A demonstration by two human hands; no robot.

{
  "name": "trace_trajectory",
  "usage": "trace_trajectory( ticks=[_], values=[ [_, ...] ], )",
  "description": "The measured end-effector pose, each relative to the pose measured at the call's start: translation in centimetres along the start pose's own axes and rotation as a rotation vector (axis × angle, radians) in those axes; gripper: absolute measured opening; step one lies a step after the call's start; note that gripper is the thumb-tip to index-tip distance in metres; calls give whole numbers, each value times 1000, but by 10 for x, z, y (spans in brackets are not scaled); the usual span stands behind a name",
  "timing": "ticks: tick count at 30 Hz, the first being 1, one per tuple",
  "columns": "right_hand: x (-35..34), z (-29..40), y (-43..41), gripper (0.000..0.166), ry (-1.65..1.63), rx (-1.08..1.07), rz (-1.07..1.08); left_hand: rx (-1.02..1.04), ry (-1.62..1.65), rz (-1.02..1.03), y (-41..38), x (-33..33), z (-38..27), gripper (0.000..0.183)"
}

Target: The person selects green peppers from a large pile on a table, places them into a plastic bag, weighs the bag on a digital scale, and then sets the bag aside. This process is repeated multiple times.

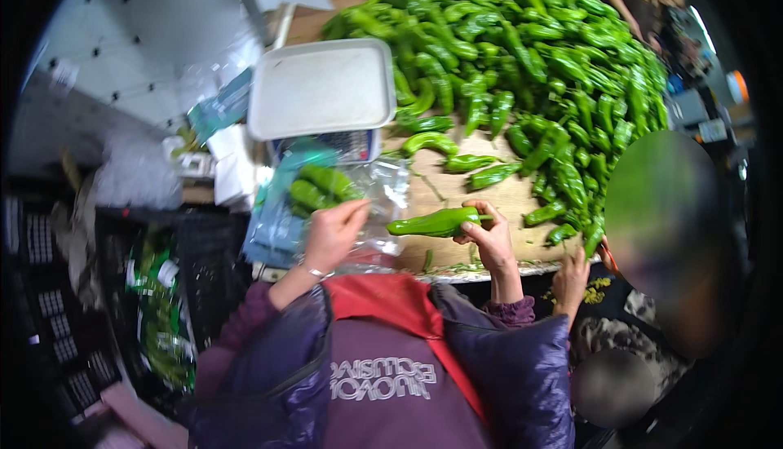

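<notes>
A long green pepper lies level in my right hand, gripped near its stem end between thumb and fingers. My left hand has its fingers drawn together at the edge of a clear plastic bag and appears to pinch its film. Inside the bag, several green peppers show through. Beneath it are blue-green flat bags. The held pepper's tip points toward the bag, with a gap between them.
A large heap of green peppers covers the far and right wooden table. A scale with a pale tray stands behind the bag. Black crates with bagged peppers sit at left. Another person's hand works at right near orange-handled scissors.
</notes>
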State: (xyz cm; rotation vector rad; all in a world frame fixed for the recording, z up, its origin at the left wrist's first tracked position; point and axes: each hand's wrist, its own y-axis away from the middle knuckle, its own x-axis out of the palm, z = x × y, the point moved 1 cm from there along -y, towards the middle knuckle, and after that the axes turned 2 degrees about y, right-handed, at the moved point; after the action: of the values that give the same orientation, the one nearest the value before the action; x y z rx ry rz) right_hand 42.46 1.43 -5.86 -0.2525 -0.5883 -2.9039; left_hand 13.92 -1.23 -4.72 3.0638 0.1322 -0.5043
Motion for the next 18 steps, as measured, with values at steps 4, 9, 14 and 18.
trace_trajectory(
  ticks=[4, 9, 14, 18],
  values=[
    [42, -32, 1, 38, 70, 83, 54, 52, -49, 22, 10, 7, -1, 17],
    [82, -48, -7, 36, -40, 76, 61, 116, -56, 3, 16, 5, -3, 16],
    [119, -131, -49, 42, 355, -224, 275, 56, -33, 12, 13, 1, -19, 18],
    [156, -107, -60, 31, 628, -328, 476, 115, -47, 67, 16, 6, -13, 17]
  ],
)
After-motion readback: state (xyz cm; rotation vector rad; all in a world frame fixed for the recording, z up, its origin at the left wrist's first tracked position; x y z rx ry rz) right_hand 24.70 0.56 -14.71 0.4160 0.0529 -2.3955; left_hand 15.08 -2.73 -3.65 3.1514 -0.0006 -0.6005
